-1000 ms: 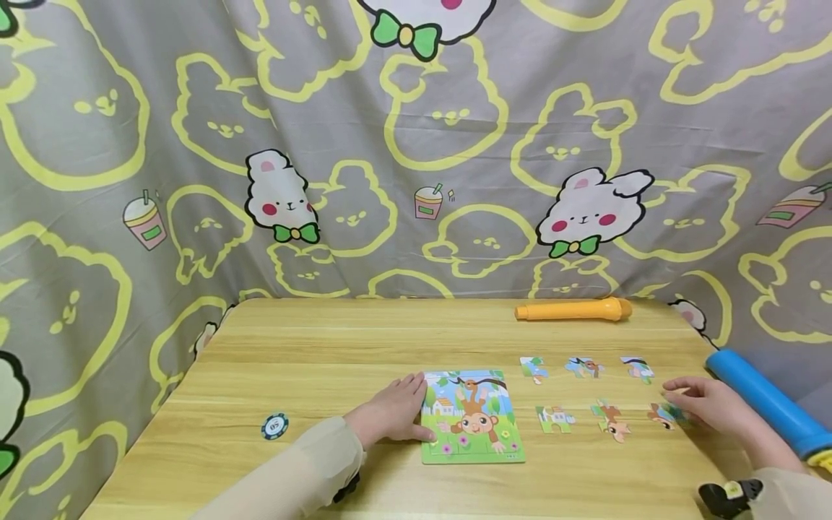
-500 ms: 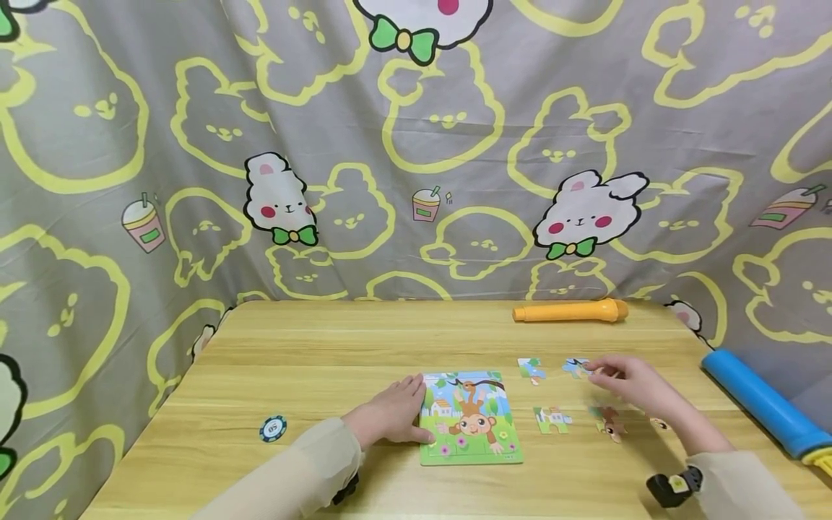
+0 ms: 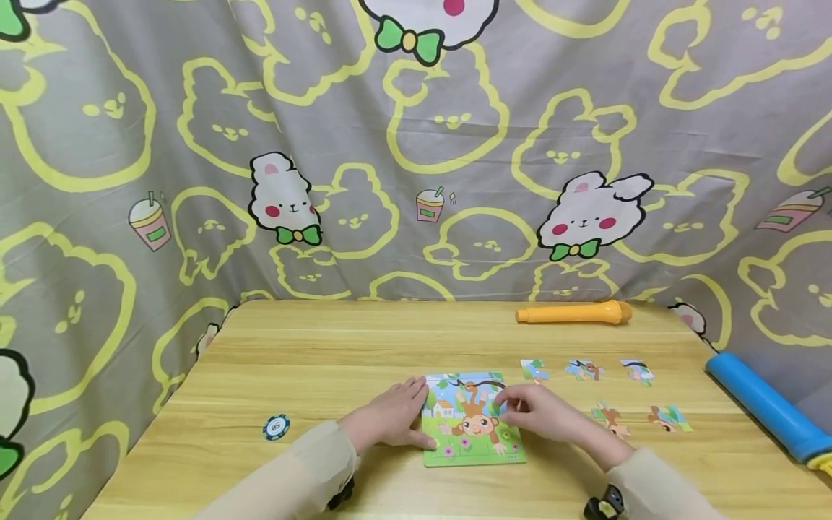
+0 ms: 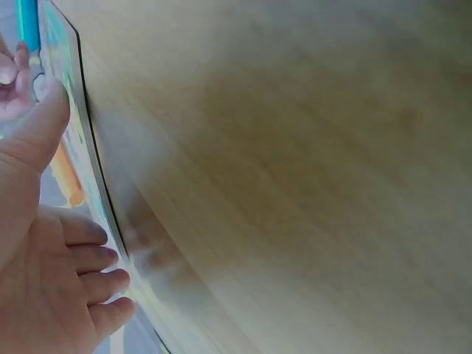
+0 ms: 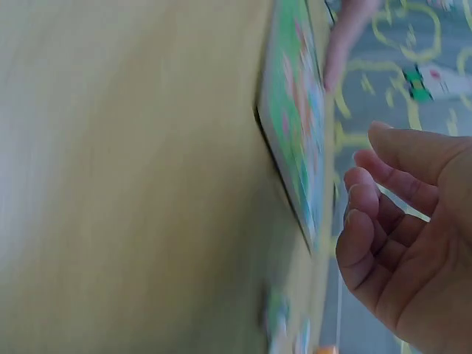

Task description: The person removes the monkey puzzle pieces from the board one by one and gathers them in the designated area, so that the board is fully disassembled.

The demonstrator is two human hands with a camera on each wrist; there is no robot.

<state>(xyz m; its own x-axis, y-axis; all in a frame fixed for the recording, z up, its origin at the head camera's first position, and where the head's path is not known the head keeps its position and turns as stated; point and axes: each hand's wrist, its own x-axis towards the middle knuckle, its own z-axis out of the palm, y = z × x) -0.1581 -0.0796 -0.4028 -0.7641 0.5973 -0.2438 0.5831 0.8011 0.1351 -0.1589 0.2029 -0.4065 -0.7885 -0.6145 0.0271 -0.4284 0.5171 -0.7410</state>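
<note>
A square monkey jigsaw puzzle [image 3: 455, 458] lies flat on the wooden table, its picture showing a monkey hanging from a branch. My left hand [image 3: 398, 415] rests along its left side with fingers extended and the thumb [image 4: 51, 122] over the edge. Over the puzzle's right edge hovers my right hand [image 3: 536, 412]. In the right wrist view its fingers [image 5: 361, 228] are loosely bent, thumb apart, with nothing between them. Several loose puzzle pieces lie to the right, among them a branch piece [image 3: 583, 370] and a monkey-face piece [image 3: 668, 419]. My right hand and forearm hide part of that group.
A poker chip [image 3: 276, 427] marked 50 lies left of my left hand. An orange toy microphone [image 3: 572, 313] is near the table's back edge. At the right edge lies a blue tube [image 3: 767, 404] with a yellow end. A patterned curtain [image 3: 364, 130] hangs behind the table.
My right hand has swept left from beside the far-right piece, across the loose pieces, to the puzzle's right edge. My left hand stays in place.
</note>
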